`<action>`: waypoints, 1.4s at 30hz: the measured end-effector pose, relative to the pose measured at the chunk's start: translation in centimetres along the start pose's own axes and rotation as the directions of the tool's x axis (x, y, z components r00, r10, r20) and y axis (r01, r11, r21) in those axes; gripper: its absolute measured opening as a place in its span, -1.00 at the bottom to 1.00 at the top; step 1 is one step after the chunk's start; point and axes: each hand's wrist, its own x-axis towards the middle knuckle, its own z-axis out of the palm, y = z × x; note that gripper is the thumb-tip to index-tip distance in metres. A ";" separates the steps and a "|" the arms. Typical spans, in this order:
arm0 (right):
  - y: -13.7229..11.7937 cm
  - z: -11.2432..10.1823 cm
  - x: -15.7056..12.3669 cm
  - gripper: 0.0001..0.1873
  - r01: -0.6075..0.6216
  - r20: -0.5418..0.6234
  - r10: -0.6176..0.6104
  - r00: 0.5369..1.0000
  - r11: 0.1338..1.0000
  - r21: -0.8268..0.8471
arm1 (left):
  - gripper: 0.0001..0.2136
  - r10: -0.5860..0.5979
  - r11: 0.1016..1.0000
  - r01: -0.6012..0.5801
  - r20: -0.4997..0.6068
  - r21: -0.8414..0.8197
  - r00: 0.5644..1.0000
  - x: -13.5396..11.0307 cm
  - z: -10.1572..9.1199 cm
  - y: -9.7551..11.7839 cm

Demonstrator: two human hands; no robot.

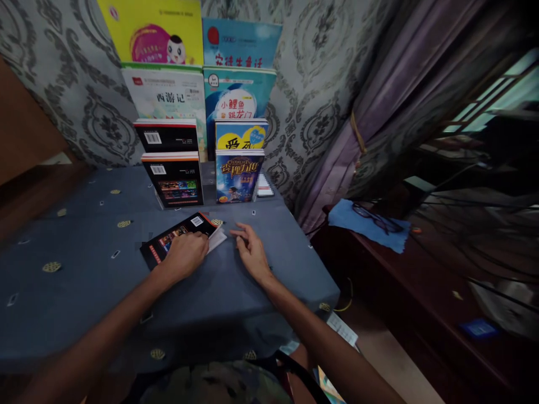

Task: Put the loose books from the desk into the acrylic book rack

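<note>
A black paperback book (pixel 177 231) lies aslant on the cloth-covered table, back cover up, its barcode near the far corner and white page edges showing on the right. My left hand (pixel 187 252) is closed at the book's right side, with its curled fingers over the cover and page edge; the fingertips are partly hidden. Just right of the pages, my right hand (pixel 251 252) is held with its fingers apart and nothing in them. Beyond both hands, a black book (pixel 174 182) and a blue book (pixel 239 177) stand upright at the front of two rows.
Taller books rise behind, including a yellow one (pixel 151 33) and a teal one (pixel 240 92), against patterned wallpaper. On the right, a purple curtain (pixel 337 151) hangs beside a dark red desk (pixel 379 280) carrying glasses (pixel 374 217) on a blue cloth (pixel 345 216) and cables.
</note>
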 end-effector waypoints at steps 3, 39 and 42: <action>-0.5 -0.1 -0.1 -0.59 0.008 0.004 -0.008 1.000 0.999 -0.036 | -0.63 0.009 1.000 -0.009 -0.022 0.003 1.000 0.1 0.3 -0.2; -0.1 4.9 3.6 -0.50 0.367 0.427 -0.143 0.893 0.780 -0.506 | -0.64 0.188 0.974 -0.211 -0.214 -0.087 0.958 -8.2 6.2 -4.0; -0.2 4.9 3.6 -0.51 0.369 0.431 -0.137 0.892 0.772 -0.517 | -0.69 0.245 0.968 -0.251 -0.181 -0.008 0.952 -7.6 5.7 -3.6</action>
